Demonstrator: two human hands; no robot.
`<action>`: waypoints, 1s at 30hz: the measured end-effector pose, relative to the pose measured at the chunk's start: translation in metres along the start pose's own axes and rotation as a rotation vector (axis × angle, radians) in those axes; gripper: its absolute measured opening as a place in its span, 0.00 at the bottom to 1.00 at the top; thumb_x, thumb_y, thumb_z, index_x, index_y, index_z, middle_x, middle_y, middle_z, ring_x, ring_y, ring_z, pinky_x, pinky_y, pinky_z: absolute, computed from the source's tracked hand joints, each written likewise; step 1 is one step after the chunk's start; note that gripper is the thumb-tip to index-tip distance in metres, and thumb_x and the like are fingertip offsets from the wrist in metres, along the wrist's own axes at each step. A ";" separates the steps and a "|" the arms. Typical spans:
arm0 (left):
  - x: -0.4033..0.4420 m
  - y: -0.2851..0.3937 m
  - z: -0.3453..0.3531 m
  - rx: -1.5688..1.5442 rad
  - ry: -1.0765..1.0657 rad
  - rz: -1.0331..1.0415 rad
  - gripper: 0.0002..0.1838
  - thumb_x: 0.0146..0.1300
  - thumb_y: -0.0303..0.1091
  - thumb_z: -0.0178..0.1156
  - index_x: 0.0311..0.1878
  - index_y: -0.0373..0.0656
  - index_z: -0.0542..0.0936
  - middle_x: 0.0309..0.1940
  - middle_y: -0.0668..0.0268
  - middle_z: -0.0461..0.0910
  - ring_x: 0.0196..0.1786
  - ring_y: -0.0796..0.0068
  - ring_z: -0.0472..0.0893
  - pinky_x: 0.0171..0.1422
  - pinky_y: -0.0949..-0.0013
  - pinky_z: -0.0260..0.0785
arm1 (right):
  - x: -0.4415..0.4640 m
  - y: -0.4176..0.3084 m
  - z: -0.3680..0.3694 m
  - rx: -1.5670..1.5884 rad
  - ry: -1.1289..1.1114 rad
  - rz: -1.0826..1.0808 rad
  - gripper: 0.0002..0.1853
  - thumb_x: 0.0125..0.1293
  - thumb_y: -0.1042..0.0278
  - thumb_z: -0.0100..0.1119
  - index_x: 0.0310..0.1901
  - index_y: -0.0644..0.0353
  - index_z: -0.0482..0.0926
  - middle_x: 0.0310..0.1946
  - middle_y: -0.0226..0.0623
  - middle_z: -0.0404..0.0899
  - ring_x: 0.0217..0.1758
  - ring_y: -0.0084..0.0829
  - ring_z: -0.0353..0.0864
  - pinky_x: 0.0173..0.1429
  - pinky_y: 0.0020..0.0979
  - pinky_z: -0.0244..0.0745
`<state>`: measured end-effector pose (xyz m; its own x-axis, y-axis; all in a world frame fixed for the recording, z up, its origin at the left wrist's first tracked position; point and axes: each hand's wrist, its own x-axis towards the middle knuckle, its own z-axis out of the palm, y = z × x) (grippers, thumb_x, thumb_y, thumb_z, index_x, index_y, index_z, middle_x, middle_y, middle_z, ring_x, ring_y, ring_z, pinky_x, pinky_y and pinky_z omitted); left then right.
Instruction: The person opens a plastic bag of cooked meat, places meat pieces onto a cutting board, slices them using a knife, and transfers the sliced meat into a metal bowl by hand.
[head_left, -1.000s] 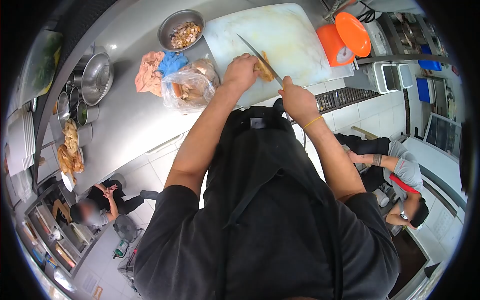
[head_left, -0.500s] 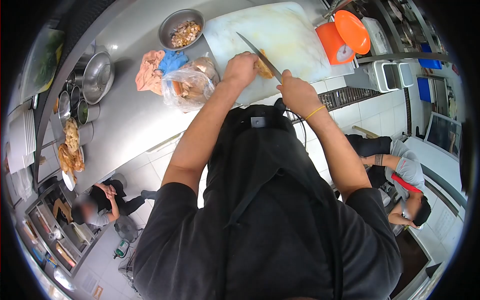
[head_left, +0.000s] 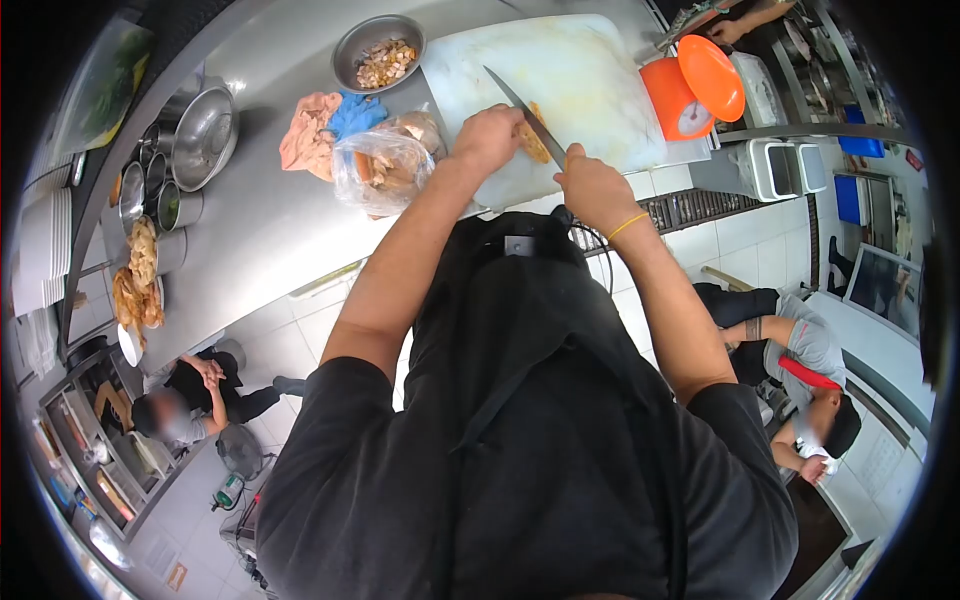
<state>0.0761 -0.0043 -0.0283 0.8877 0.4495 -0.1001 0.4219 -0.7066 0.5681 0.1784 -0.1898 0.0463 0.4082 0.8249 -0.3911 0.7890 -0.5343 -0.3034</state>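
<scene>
My right hand (head_left: 597,192) is closed around the handle of a long kitchen knife (head_left: 520,107). The blade lies across a golden-brown piece of cooked meat (head_left: 537,147) near the front of a white cutting board (head_left: 590,70). With curled fingers, my left hand (head_left: 490,140) grips the meat from the left side; its fingertips are partly hidden. Left of that hand sits a clear plastic bag (head_left: 375,170) with pale pieces of meat in it. Diced meat (head_left: 387,65) fills the bottom of a steel bowl (head_left: 343,62) behind the bag.
An orange scale (head_left: 665,100) stands right of the board. Pink cloth (head_left: 308,135) and blue cloth (head_left: 357,117) lie by the bag. Steel bowls (head_left: 205,140) and cooked poultry (head_left: 135,295) are at far left. One person (head_left: 205,395) is lower left, another (head_left: 800,350) right; a co-worker's hand (head_left: 728,32) shows upper right.
The view has shifted slightly. A co-worker's hand has appeared at the upper right. The person on the right has lowered a hand a little. My hands keep nearly the same hold.
</scene>
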 end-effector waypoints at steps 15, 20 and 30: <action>0.000 -0.008 0.004 -0.034 0.055 0.023 0.10 0.65 0.30 0.69 0.49 0.43 0.88 0.51 0.57 0.87 0.55 0.50 0.86 0.62 0.52 0.79 | 0.015 0.004 0.040 0.032 0.089 0.029 0.19 0.79 0.58 0.57 0.57 0.67 0.70 0.38 0.59 0.88 0.44 0.61 0.89 0.50 0.56 0.83; -0.001 -0.005 0.004 -0.067 0.056 0.011 0.12 0.65 0.31 0.70 0.50 0.43 0.87 0.51 0.59 0.87 0.55 0.52 0.86 0.62 0.53 0.79 | 0.014 0.003 0.041 0.043 0.067 0.055 0.18 0.79 0.58 0.57 0.55 0.67 0.70 0.39 0.60 0.88 0.45 0.61 0.89 0.51 0.56 0.83; 0.000 -0.018 0.009 -0.052 0.098 0.091 0.11 0.65 0.30 0.68 0.51 0.43 0.87 0.49 0.58 0.87 0.53 0.52 0.87 0.61 0.55 0.81 | 0.027 0.005 0.025 0.038 0.055 0.021 0.20 0.77 0.58 0.61 0.55 0.68 0.71 0.41 0.61 0.88 0.47 0.61 0.89 0.54 0.56 0.83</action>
<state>0.0698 0.0039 -0.0460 0.8984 0.4381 0.0322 0.3284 -0.7186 0.6130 0.1815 -0.1748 0.0125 0.4498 0.8220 -0.3492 0.7624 -0.5571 -0.3293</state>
